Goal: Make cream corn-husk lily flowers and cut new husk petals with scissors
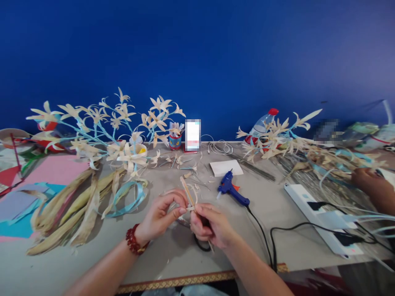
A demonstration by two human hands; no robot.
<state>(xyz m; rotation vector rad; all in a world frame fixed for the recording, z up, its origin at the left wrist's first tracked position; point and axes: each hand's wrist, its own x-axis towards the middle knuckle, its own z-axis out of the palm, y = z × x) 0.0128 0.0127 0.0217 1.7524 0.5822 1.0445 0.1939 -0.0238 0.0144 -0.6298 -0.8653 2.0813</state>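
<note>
Near the middle of the table, my left hand (168, 211) pinches a petal at the base of a small pale husk flower (187, 190). A red beaded bracelet (133, 239) circles the left wrist. My right hand (211, 224) touches the flower from the other side, its fingers wrapped round the thin stem, whose lower end shows below the hand. The flower's narrow petals point up between the two hands. To the right of my hands lies a blue glue gun (232, 189) with an orange trigger, its nozzle toward the left.
Dried husks (88, 205) and a light blue ribbon (131, 205) lie left. Husk flower branches (105, 133) stand behind them. A phone (193, 135), white card (226, 168) and bottle (262, 125) are farther back. At right are a power strip (317, 222), cables and another person's hand (368, 183).
</note>
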